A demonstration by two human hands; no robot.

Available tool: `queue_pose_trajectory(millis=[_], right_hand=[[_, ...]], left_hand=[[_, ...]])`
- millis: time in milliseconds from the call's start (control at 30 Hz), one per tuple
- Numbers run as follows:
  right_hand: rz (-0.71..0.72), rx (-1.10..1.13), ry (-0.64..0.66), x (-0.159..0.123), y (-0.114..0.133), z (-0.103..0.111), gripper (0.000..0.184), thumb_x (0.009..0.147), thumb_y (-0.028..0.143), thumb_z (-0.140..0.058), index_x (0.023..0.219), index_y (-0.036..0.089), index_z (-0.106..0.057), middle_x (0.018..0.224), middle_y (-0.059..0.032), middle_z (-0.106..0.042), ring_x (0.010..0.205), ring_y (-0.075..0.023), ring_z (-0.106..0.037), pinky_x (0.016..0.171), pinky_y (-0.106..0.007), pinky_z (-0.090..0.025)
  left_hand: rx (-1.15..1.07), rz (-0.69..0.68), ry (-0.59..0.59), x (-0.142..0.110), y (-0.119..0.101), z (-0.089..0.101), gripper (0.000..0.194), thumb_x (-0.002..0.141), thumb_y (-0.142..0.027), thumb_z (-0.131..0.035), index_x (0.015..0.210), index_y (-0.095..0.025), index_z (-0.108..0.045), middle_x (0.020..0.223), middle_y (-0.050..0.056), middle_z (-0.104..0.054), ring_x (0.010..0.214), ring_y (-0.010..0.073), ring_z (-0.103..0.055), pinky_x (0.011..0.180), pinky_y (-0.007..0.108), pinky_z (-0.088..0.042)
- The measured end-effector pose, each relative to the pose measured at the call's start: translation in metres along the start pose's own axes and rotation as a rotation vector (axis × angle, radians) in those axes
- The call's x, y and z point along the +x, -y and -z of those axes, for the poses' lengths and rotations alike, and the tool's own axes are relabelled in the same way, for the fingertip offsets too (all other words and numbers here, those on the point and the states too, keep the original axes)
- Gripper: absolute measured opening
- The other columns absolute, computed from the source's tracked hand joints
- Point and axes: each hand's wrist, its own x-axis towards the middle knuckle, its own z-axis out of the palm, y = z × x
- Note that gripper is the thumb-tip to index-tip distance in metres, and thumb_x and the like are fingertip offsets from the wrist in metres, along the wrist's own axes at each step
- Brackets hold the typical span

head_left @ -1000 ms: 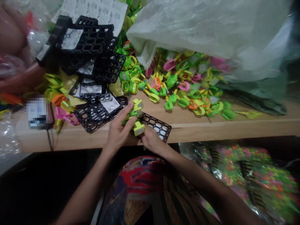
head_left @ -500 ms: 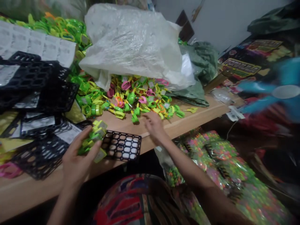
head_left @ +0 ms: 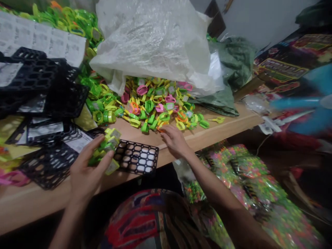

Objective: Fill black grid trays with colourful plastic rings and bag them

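Note:
My left hand [head_left: 86, 169] is closed around a row of green and yellow plastic toy watches [head_left: 110, 147], with small pale faces showing. At the front of a loose heap of toy watches [head_left: 149, 105], my right hand [head_left: 176, 140] has its fingers curled against an orange and yellow toy watch [head_left: 163, 126]. Its fingertips partly cover that piece. Between my hands a black plastic grid tray [head_left: 136, 157] lies on the wooden table [head_left: 145, 136], and white shows through its cells at the right end.
Black grid trays [head_left: 31, 77] and printed card sheets [head_left: 55, 46] are stacked on the left. A large whitish plastic bag [head_left: 155, 41] stands behind the heap. Beyond the table's right edge are a blue fan [head_left: 316, 107] and filled clear bags [head_left: 256, 173] lower down.
My right hand has reached a little further against the heap, and an orange piece now shows at its fingertips. My left hand still holds its toy watches. The view has shifted slightly.

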Motion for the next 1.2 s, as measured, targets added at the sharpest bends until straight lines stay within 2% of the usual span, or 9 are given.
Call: queue_pose_trajectory(millis=[67, 167, 333, 533, 667, 800, 867, 1033, 1200], right_hand=[[0.011, 0.136, 0.067, 0.001, 0.005, 0.014, 0.029, 0.101, 0.024, -0.053, 0.127, 0.023, -0.066, 0.121, -0.0075, -0.071, 0.107, -0.0218, -0.065, 0.094, -0.038, -0.051], [0.056, 0.148, 0.172, 0.008, 0.004, 0.035, 0.034, 0.1, 0.023, -0.055, 0.132, 0.025, -0.065, 0.125, -0.0067, -0.071, 0.108, -0.0205, -0.067, 0.093, -0.035, -0.053], [-0.016, -0.02, 0.065, 0.021, -0.017, 0.05, 0.021, 0.098, 0.02, -0.057, 0.114, 0.022, -0.071, 0.109, -0.0076, -0.072, 0.095, -0.0213, -0.066, 0.087, -0.035, -0.051], [-0.114, -0.275, 0.152, 0.016, -0.038, 0.03, 0.028, 0.087, 0.01, -0.061, 0.113, 0.019, -0.066, 0.117, -0.0125, -0.064, 0.105, -0.0274, -0.06, 0.09, -0.037, -0.049], [-0.157, -0.29, 0.061, 0.013, -0.043, 0.014, 0.02, 0.088, 0.011, -0.054, 0.101, 0.018, -0.068, 0.104, -0.0125, -0.065, 0.099, -0.0288, -0.059, 0.087, -0.039, -0.049], [-0.14, -0.269, 0.088, 0.015, -0.047, 0.007, 0.031, 0.087, 0.013, -0.058, 0.116, 0.02, -0.067, 0.112, -0.0121, -0.064, 0.102, -0.0286, -0.058, 0.088, -0.038, -0.048], [-0.129, -0.231, 0.098, 0.017, -0.047, 0.008, 0.028, 0.088, 0.013, -0.056, 0.113, 0.019, -0.068, 0.109, -0.0121, -0.063, 0.099, -0.0277, -0.058, 0.086, -0.037, -0.048], [-0.068, -0.032, 0.0, 0.02, -0.014, 0.008, 0.021, 0.091, 0.018, -0.053, 0.108, 0.017, -0.066, 0.105, -0.0115, -0.064, 0.097, -0.026, -0.06, 0.088, -0.038, -0.049], [-0.065, 0.469, 0.132, 0.018, 0.057, -0.037, 0.022, 0.092, 0.024, -0.058, 0.112, 0.021, -0.068, 0.107, -0.0063, -0.072, 0.099, -0.0238, -0.066, 0.092, -0.038, -0.053]], left_hand=[[0.006, -0.001, 0.008, 0.001, 0.001, 0.0, 0.048, 0.088, -0.046, -0.073, 0.133, -0.032, -0.066, 0.138, 0.001, -0.066, 0.127, 0.0295, -0.062, 0.119, 0.053, -0.045], [-0.005, -0.006, 0.024, 0.002, 0.002, -0.001, 0.047, 0.089, -0.046, -0.071, 0.134, -0.032, -0.065, 0.14, 0.001, -0.065, 0.129, 0.0296, -0.061, 0.12, 0.052, -0.044], [0.019, -0.046, 0.024, 0.0, 0.002, 0.0, 0.048, 0.09, -0.043, -0.071, 0.137, -0.034, -0.063, 0.142, 0.001, -0.063, 0.131, 0.0293, -0.059, 0.12, 0.052, -0.043], [0.081, -0.166, -0.032, -0.005, -0.005, 0.007, 0.05, 0.094, -0.036, -0.067, 0.143, -0.036, -0.057, 0.149, 0.002, -0.057, 0.138, 0.0286, -0.053, 0.123, 0.05, -0.039], [0.097, -0.17, 0.0, -0.007, -0.006, 0.005, 0.049, 0.094, -0.034, -0.067, 0.142, -0.031, -0.058, 0.149, 0.006, -0.057, 0.138, 0.0276, -0.053, 0.121, 0.048, -0.04], [0.069, -0.166, 0.043, -0.008, -0.001, 0.001, 0.047, 0.096, -0.03, -0.062, 0.142, -0.026, -0.056, 0.148, 0.009, -0.057, 0.137, 0.0264, -0.054, 0.12, 0.047, -0.04], [0.073, -0.162, 0.046, -0.008, 0.001, 0.001, 0.047, 0.096, -0.029, -0.061, 0.143, -0.027, -0.055, 0.149, 0.009, -0.056, 0.139, 0.0259, -0.052, 0.122, 0.047, -0.038], [0.094, -0.192, 0.059, -0.009, 0.002, 0.001, 0.046, 0.099, -0.03, -0.055, 0.145, -0.025, -0.052, 0.149, 0.011, -0.055, 0.139, 0.0246, -0.052, 0.12, 0.047, -0.04], [0.136, -0.2, 0.046, -0.011, 0.002, 0.001, 0.045, 0.101, -0.033, -0.052, 0.146, -0.026, -0.05, 0.148, 0.01, -0.056, 0.139, 0.0233, -0.051, 0.12, 0.046, -0.04]])
